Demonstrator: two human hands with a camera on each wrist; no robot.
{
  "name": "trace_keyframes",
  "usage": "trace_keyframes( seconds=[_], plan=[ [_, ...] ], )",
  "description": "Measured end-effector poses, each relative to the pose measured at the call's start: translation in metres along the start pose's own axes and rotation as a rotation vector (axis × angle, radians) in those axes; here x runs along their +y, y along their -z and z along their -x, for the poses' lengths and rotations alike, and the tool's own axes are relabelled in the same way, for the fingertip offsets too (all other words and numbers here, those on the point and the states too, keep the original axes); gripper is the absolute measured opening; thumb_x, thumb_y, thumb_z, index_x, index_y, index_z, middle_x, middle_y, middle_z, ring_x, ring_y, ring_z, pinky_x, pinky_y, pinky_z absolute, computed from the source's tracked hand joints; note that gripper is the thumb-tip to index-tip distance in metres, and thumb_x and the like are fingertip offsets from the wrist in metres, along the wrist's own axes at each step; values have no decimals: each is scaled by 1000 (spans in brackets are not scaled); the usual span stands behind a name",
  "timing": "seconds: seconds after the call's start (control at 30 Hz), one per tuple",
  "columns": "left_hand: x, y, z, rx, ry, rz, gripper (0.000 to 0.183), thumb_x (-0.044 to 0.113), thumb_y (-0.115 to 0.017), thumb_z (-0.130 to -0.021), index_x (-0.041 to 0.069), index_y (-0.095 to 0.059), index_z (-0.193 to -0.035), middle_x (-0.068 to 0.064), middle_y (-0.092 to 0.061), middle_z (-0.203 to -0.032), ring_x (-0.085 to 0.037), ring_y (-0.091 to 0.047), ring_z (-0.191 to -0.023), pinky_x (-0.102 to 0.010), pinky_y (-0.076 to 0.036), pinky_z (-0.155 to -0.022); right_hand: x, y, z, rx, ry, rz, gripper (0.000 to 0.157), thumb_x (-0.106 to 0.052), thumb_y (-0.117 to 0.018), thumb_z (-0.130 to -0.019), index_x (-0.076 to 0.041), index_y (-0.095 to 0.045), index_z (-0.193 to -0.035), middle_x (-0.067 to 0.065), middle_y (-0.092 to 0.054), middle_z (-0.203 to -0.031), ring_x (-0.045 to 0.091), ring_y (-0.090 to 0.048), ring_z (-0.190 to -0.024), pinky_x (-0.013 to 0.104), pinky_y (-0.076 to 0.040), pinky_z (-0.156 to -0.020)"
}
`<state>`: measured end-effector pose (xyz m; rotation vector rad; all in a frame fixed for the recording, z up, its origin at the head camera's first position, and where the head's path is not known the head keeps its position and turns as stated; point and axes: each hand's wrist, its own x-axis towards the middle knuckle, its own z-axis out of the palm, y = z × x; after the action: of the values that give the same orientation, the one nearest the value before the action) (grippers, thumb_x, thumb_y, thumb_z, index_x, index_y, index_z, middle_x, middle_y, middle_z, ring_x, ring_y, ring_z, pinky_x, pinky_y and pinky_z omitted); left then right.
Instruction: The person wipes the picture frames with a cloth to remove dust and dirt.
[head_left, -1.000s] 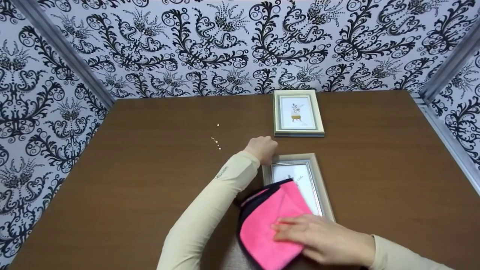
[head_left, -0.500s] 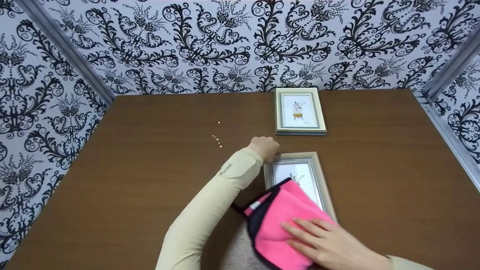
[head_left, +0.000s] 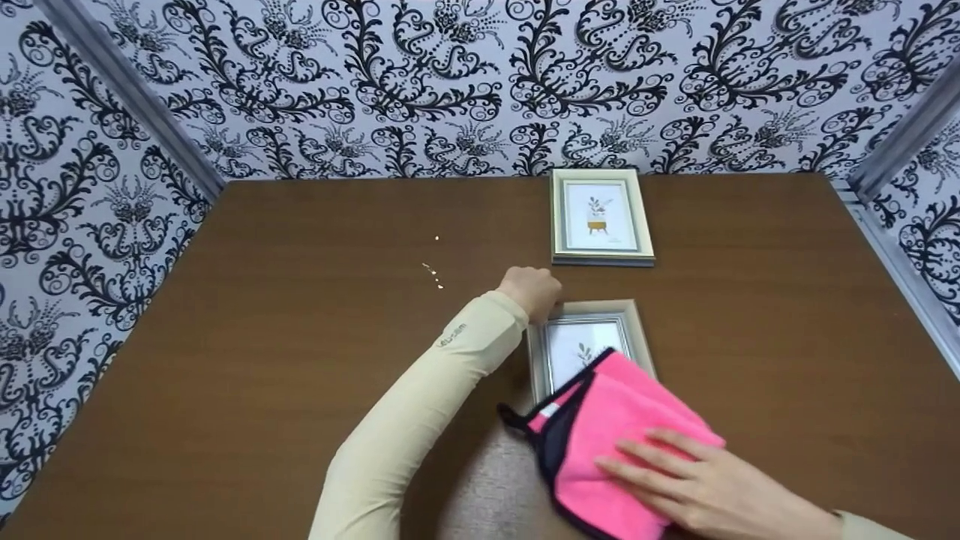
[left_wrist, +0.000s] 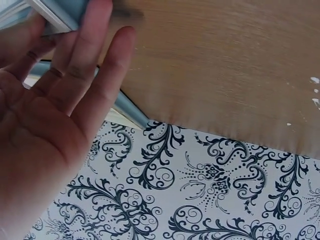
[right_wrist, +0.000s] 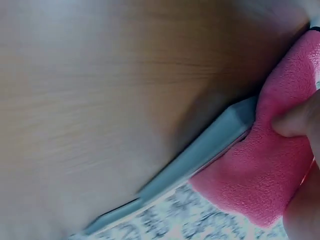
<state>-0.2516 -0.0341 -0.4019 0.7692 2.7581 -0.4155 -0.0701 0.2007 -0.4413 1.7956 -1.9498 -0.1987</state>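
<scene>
My left hand holds the upper left corner of the nearer picture frame. In the left wrist view its thumb and fingers lie on either side of the frame's corner. A pink cloth with black edging and a small loop covers the lower part of this frame. My right hand presses on the cloth with its fingers extended and spread. In the right wrist view the thumb pushes into the pink cloth, beside the frame's side edge.
A second picture frame with a plant print lies farther back, near the patterned wall. Several small pale flecks mark the brown tabletop left of the frames. Grey metal posts stand at the corners.
My right hand and the pink cloth have moved to the right across the nearer frame, baring more of its left side. My left hand keeps its place at the corner.
</scene>
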Motion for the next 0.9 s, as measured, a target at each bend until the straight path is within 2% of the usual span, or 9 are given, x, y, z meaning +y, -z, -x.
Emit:
trace_keyframes(
  seconds=[0.07, 0.2, 0.3, 0.4, 0.5, 0.63, 0.73, 0.9],
  plan=[
    [1, 0, -1, 8, -14, -11, 26, 18, -67, -85, 18, -72, -110, -2, -68, -112, -22, -66, -95, -39, -56, -71, -2, -3, -15, -17, 16, 8, 49, -26, -21, -105, -6, -49, -140, 10, -41, -148, 27, -44, -130, 41, -30, -109],
    [1, 0, -2, 15, -33, -11, 24, 15, -64, -87, 17, -72, -109, -2, -68, -111, -22, -66, -94, -38, -56, -70, -4, -8, -42, -24, 49, 8, 50, -20, -20, -104, -11, -63, -128, 8, -46, -145, 27, -46, -128, 40, -32, -108],
    [-1, 0, -1, 19, -27, 23, 23, 13, -60, -89, 15, -72, -108, -4, -68, -111, -22, -66, -95, -39, -56, -72, -5, -9, -46, -17, 41, -16, 49, -21, -21, -104, -9, -58, -133, 8, -47, -144, 27, -46, -128, 39, -32, -108],
    [-3, -1, -1, 22, -33, 65, 22, 13, -59, -90, 15, -73, -107, -5, -68, -112, -23, -65, -97, -41, -56, -74, -3, -8, -32, 1, 28, -37, 48, -25, -24, -105, -5, -46, -142, 9, -45, -146, 27, -46, -129, 39, -30, -109],
    [-4, 0, 0, 28, -52, 79, 21, 14, -59, -91, 17, -74, -105, -5, -68, -112, -24, -65, -98, -41, -55, -75, 2, -6, -8, 35, 21, -59, 50, -29, -29, -105, -3, -40, -145, 11, -42, -147, 28, -45, -129, 40, -27, -111],
    [-7, 0, 1, 34, -57, 69, 21, 17, -58, -92, 20, -74, -104, -4, -68, -111, -23, -65, -97, -42, -55, -75, 9, 0, 25, 106, 12, -102, 54, -35, -35, -102, -2, -42, -144, 14, -46, -143, 30, -44, -130, 44, -23, -112],
    [-8, 0, 2, 30, -51, 65, 20, 20, -58, -93, 19, -74, -105, -4, -69, -111, -23, -66, -95, -42, -55, -74, 14, 5, 43, 134, 7, -129, 51, -32, -35, -103, -1, -46, -141, 15, -50, -140, 32, -44, -130, 45, -21, -113],
    [-7, 1, 1, 15, -44, 59, 21, 18, -63, -89, 18, -74, -107, -5, -68, -112, -24, -66, -96, -41, -56, -74, 16, 9, 52, 143, -18, -214, 45, -29, -36, -104, -4, -53, -136, 14, -53, -136, 31, -47, -127, 41, -19, -114]
  ],
)
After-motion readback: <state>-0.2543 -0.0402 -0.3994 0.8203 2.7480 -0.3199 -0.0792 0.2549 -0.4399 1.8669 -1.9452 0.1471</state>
